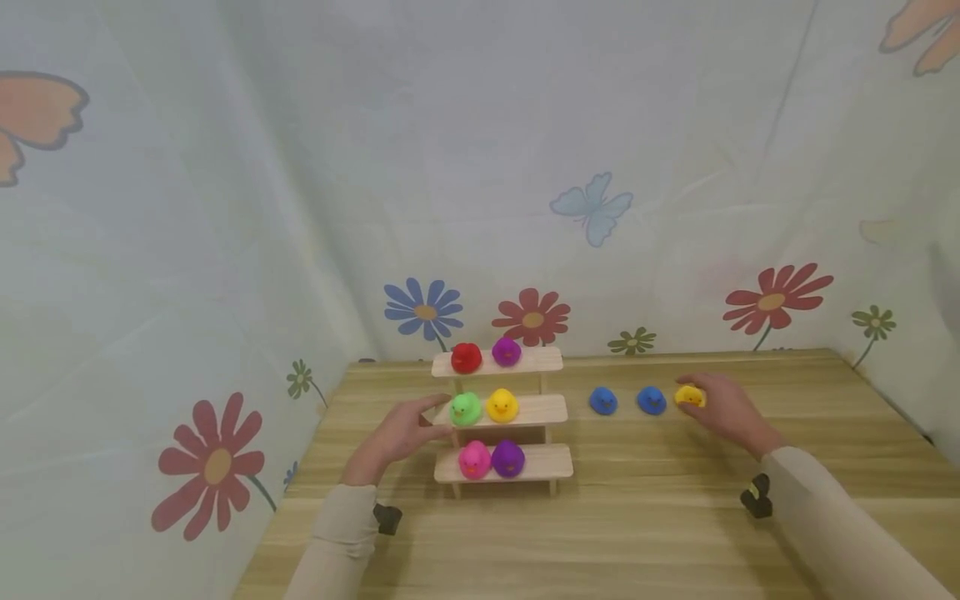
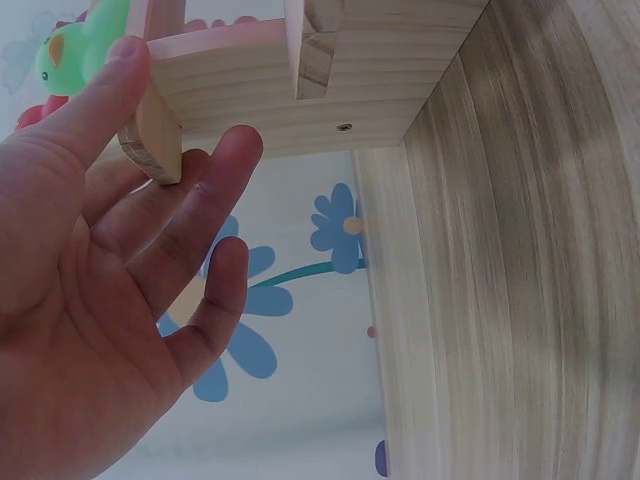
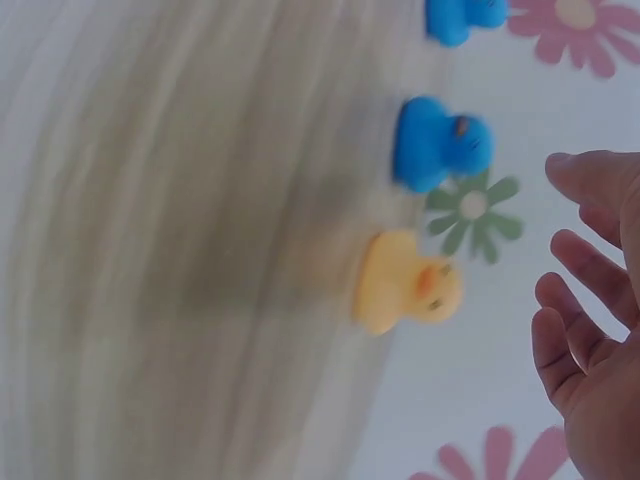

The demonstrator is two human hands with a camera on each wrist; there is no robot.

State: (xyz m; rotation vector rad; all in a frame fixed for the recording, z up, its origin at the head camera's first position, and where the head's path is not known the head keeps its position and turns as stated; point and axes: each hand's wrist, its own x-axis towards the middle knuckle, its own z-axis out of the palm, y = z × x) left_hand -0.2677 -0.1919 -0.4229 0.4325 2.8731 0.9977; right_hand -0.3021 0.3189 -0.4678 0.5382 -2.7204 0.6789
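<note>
A three-tier wooden display stand (image 1: 536, 409) is on the table. My left hand (image 1: 401, 429) holds the left end of its middle tier, thumb on one side and fingers on the other, beside a green rubber duck (image 1: 465, 409). In the left wrist view the thumb lies on the board's end near the green duck (image 2: 90, 50). At the right, a yellow rubber duck (image 1: 690, 396) sits on the table with my right hand (image 1: 723, 406) around it, fingers spread. The right wrist view shows the hand (image 3: 600, 300) apart from the yellow duck (image 3: 405, 283).
Two blue ducks (image 1: 603, 401) stand between the stand and the yellow duck. The stand bears a red duck (image 1: 467, 357) and a purple one on top, another yellow duck (image 1: 502, 406) in the middle, and pink (image 1: 475, 460) and purple ducks below. A flowered curtain (image 1: 480, 208) hangs behind.
</note>
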